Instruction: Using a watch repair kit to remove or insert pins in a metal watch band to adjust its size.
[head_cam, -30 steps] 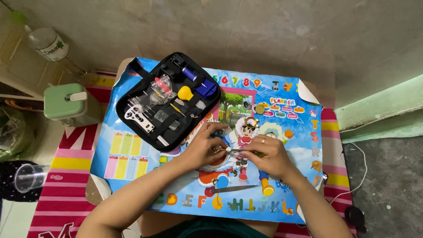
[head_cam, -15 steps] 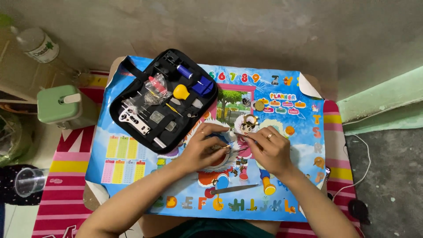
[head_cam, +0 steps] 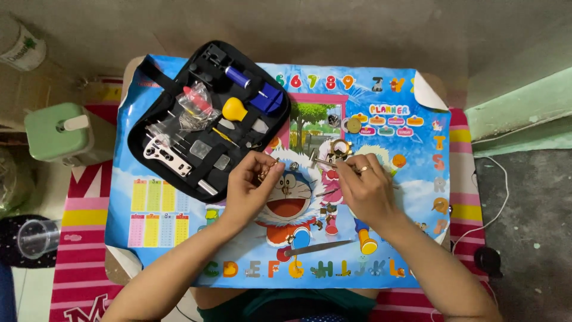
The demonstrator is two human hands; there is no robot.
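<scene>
Left hand (head_cam: pixel 253 185) raised just above the mat, fingers curled narrow and pinching a small gold-coloured part (head_cam: pixel 264 173) between thumb and fingertips, apparently tilted up toward the eye for a close look. Right hand (head_cam: pixel 364 186) lying near the middle of the mat, fingers drawn close around thin metal tweezers (head_cam: pixel 322 161), tips pointing left toward the pinched part, probably so the two can meet in the gap between the hands. Just beyond the right fingers, a small gold ring-shaped piece (head_cam: pixel 340 147) resting on the mat, and a little farther off a round dark-gold disc (head_cam: pixel 354 124), set apart within easy reach. Nearer the body, a slim metal tool (head_cam: pixel 319 247) lying flat, with a tiny metal bit (head_cam: pixel 294 166) between the hands; too small to tell more. All spread on a colourful cartoon mat (head_cam: pixel 179 250), likely for keeping small parts visible and off the table. Far left, an open black tool case (head_cam: pixel 208 116) laid flat, lid back, tools in their slots and a yellow-handled tool (head_cam: pixel 234 109) showing. Off the table at left, a green container (head_cam: pixel 56 132) and a clear cup (head_cam: pixel 37 237).
</scene>
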